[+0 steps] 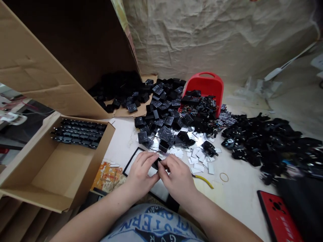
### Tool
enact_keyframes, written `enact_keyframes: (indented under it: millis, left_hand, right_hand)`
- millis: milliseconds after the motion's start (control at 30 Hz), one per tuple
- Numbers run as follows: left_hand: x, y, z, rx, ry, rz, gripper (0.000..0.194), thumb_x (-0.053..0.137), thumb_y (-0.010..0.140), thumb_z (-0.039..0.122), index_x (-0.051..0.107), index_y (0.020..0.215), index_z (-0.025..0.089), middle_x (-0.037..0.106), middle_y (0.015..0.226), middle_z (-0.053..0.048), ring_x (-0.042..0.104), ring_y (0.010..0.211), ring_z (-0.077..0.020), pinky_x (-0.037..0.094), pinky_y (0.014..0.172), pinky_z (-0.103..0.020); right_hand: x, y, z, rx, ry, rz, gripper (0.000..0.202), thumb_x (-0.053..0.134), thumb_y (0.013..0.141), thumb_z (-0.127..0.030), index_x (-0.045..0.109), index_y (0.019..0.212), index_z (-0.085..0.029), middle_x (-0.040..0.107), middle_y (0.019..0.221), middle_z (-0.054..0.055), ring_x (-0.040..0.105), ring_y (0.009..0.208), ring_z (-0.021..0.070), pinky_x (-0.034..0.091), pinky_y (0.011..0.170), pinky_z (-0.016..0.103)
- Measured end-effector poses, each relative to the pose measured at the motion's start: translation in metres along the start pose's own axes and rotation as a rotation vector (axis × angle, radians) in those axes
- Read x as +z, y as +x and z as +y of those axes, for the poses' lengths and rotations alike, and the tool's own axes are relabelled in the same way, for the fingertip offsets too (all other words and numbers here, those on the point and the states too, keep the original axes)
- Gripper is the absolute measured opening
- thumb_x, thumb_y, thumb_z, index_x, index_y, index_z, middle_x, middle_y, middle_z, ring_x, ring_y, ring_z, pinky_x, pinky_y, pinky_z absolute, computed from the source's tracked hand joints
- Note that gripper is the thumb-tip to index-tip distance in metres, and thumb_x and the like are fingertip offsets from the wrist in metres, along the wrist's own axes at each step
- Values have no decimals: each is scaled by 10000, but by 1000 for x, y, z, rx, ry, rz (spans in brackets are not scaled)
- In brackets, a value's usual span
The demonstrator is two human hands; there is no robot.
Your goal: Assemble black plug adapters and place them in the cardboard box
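Observation:
Close together in front of my body, my left hand [142,171] and my right hand [175,173] both grip a small black plastic part [156,163]. Fingers cover most of it, so its full shape is hidden. Below the hands lies a white pad with a black border [132,160]. Just beyond are a heap of black plastic housings [165,132] and scattered shiny metal plates [199,156]. A tool's yellow handle [205,180] shows to the right of my right hand.
An open cardboard box [60,168] at left holds rows of black parts [78,132]. A red scoop-shaped bin [209,84] with small components stands behind the heap. At right are more black parts [272,141], a rubber band [224,177] and a red phone [279,215]. A large carton [58,80] leans at back left.

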State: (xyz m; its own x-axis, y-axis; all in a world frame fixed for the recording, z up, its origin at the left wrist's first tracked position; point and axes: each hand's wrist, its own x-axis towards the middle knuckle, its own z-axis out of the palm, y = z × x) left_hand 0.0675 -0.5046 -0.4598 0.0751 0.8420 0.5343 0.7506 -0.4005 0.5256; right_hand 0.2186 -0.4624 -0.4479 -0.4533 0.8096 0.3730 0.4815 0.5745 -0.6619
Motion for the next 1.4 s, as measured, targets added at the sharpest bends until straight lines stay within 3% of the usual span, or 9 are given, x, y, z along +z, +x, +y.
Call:
enact_keyframes:
  millis: [200, 400, 567, 733, 833, 933, 1100, 1233, 1400]
  left_hand:
    - [0, -1, -3, 16, -26, 1, 451, 632, 759, 55, 551, 1188, 169, 664, 1099, -113, 604, 1029, -237, 528, 917, -409]
    - [-6, 3, -3, 30, -36, 17, 470, 662, 801, 95, 542, 1244, 192, 668, 1134, -105, 604, 1058, -236, 528, 922, -407]
    - [-6, 6, -4, 101, -18, 5, 476, 664, 830, 118, 540, 1282, 197, 675, 1159, -111, 623, 1060, -240, 527, 930, -407]
    - [-5, 7, -6, 19, -47, -43, 429, 668, 847, 207, 557, 1261, 235, 690, 1125, -80, 658, 1024, -231, 562, 898, -379]
    - [-9, 6, -10, -251, -54, -88, 451, 714, 811, 344, 578, 1230, 249, 675, 1159, -76, 666, 1042, -251, 586, 869, -376]
    - [-9, 2, -13, -381, -154, -83, 442, 691, 819, 375, 573, 1226, 248, 627, 1283, -94, 602, 1190, -292, 567, 924, -413]
    - [0, -5, -9, -402, -335, -152, 468, 651, 837, 277, 503, 1281, 253, 583, 1339, -116, 571, 1240, -272, 500, 1015, -421]
    - [4, -8, -9, -484, -384, -112, 426, 617, 801, 211, 506, 1212, 226, 648, 1120, -101, 660, 1003, -229, 561, 819, -331]
    - [7, 7, -7, -566, -435, -248, 263, 616, 809, 300, 637, 1047, 190, 684, 896, -54, 655, 847, -215, 539, 795, -348]
  right_hand:
    - [-1, 3, 0, 30, 40, -74, 178, 516, 875, -150, 556, 706, -191, 547, 687, 8, 523, 626, 147, 376, 578, 274]
    - [0, 7, 7, 424, 600, -80, 99, 660, 792, -265, 574, 778, -219, 531, 714, -25, 515, 633, 129, 423, 574, 259]
    - [8, 1, 12, 639, 1008, -205, 361, 742, 710, -433, 546, 940, -234, 568, 911, 1, 512, 621, 113, 451, 465, 233]
    - [-11, 10, 33, 485, 755, -236, 302, 684, 800, -471, 634, 951, -215, 642, 818, 3, 592, 697, 141, 504, 615, 272]
    - [-57, 38, 78, 457, 141, -3, 255, 522, 924, -399, 685, 937, -204, 686, 848, 25, 639, 750, 157, 510, 669, 284]
    - [-108, 71, 137, 531, -131, 201, 274, 437, 946, -250, 676, 978, -120, 633, 1070, 145, 592, 1042, 247, 454, 843, 367]
    - [-136, 95, 196, 602, -334, 177, 71, 663, 780, -149, 661, 710, -134, 621, 944, 139, 615, 942, 266, 439, 762, 352]
    - [-131, 83, 183, 589, -391, 160, 84, 625, 807, -193, 679, 827, -132, 648, 978, 156, 612, 923, 269, 451, 772, 366]
    - [-95, 47, 105, 453, -235, -31, 192, 586, 870, -295, 697, 993, -198, 720, 811, 35, 642, 696, 188, 491, 668, 302]
